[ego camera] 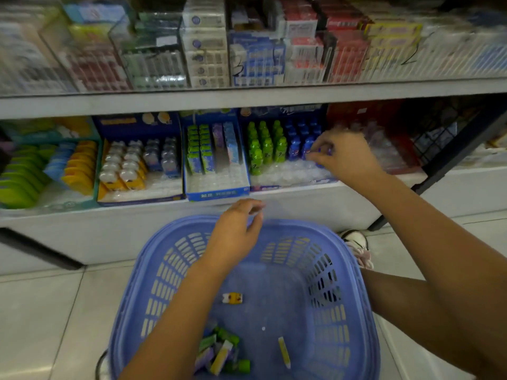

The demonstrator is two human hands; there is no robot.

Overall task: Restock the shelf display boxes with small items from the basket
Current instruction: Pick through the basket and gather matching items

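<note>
Right hand (343,156) pinches a small blue bottle (326,152) — left hand (236,231) loose, empty, above slotted plastic basket (351,297).

We have only one view, from a camera on the person's head. It looks forward and down, close above the blue basket (164,275) on the floor (41,311), facing the low shelf (82,231) just behind.
</note>
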